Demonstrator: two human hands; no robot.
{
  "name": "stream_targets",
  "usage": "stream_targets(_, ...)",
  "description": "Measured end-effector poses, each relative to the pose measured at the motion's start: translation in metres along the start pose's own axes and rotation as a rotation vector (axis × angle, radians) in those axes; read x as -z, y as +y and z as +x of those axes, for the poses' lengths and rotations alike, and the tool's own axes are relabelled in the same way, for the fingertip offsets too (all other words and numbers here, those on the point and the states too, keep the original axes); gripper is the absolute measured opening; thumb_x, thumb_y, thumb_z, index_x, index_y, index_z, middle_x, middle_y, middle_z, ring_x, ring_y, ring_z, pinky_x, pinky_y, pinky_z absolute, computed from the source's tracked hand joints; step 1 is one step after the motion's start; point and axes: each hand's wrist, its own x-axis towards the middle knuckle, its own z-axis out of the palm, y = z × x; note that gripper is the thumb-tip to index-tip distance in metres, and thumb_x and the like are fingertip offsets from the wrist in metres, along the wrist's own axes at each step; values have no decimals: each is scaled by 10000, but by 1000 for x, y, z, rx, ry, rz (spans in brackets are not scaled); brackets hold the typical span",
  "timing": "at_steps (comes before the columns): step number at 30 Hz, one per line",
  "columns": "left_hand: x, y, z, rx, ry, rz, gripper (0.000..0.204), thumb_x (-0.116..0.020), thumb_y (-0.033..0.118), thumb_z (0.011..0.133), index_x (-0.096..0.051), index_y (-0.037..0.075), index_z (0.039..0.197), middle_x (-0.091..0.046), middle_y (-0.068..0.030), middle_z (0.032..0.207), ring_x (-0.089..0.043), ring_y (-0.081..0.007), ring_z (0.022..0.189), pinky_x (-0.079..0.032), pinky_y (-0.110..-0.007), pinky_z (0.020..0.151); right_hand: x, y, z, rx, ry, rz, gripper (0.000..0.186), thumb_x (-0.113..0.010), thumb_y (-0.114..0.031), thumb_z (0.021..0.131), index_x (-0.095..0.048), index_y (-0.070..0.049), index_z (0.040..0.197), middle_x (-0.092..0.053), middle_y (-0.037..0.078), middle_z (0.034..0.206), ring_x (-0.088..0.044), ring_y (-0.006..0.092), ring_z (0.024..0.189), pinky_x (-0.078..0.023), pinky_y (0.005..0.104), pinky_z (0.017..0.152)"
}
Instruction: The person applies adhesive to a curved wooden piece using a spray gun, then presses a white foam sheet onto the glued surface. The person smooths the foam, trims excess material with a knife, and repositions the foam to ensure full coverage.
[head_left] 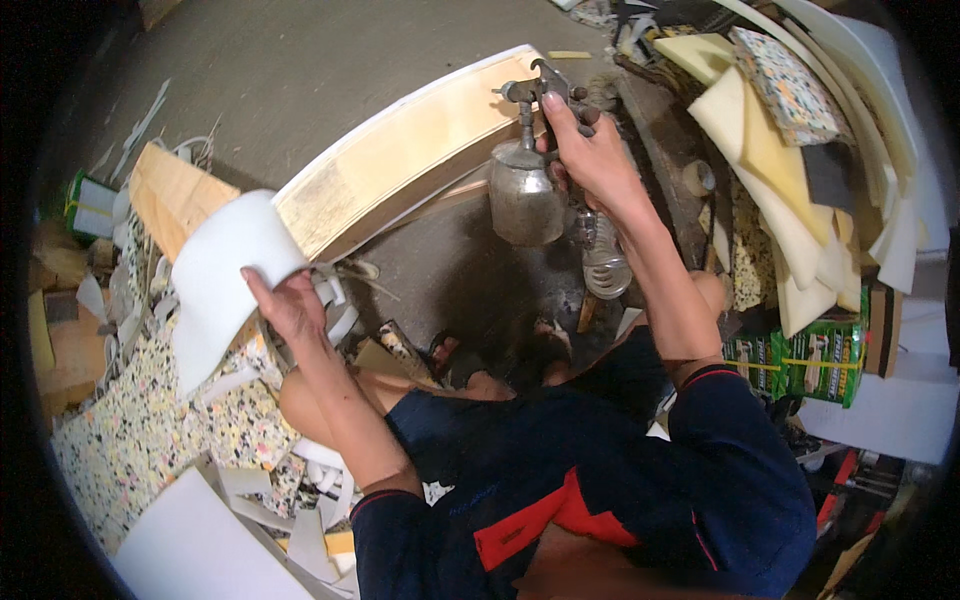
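Foam (225, 245), white, curled, smudged silvery spray gun (526, 190), 1 pale curved frame (400, 145)

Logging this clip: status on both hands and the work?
Left hand gripping white foam sheet. Right hand holding spray gun. Curved wooden board ahead; speckled foam at left.

Head view: left fisheye of head-worn pair | looks down past the shirt (630, 455) | close above left hand (293, 305) and right hand (592, 150) | floor (300, 60) farther off
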Motion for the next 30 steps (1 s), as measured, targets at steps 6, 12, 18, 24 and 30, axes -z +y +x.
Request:
stream_targets(6,7,-3,5,7,-34,-37,678,-516,492,1019,-326,53,1499,-483,-161,1442,-535,-306,1248,-475,-421,942,32,-1,15,-53,70,-31,481,-579,-492,990,-620,-31,857,-585,27,705,-511,110,522,-395,294,437)
stream_targets(12,5,0,4,4,-7,-1,668,-509,484,1023,-322,58,1503,-483,-166,1441,-543,-298,1242,-492,-413,909,60,10,29,-54,114,-105,464,-579,-510,986,-651,-55,924,-614,29,762,-499,111,576,-393,280,467)
stream_targets(18,-8,6,0,-28,10,15,685,-514,506,1016,-326,62,1502,-484,-166,1441,-544,-307,1241,-497,-423,902,91,23,35,-25,105,-134,448,-588,-503,983,-662,-62,980,-636,24,772,-523,100,624,-408,274,499)
stream_targets(24,-9,17,1,-31,39,31,716,-544,549,991,-358,67,1487,-523,-147,1377,-573,-269,1160,-490,-388,806,113,37,33,4,123,-304,467,-582,-510,984,-651,-56,901,-615,10,716,-497,98,556,-409,276,504)
stream_targets(30,-10,17,1,-56,21,12,744,-527,556,995,-318,61,1509,-467,-177,1441,-532,-322,1253,-498,-450,937,102,26,1,-12,-10,-247,468,-514,-493,1026,-626,-63,875,-591,-17,715,-487,88,547,-389,276,492)
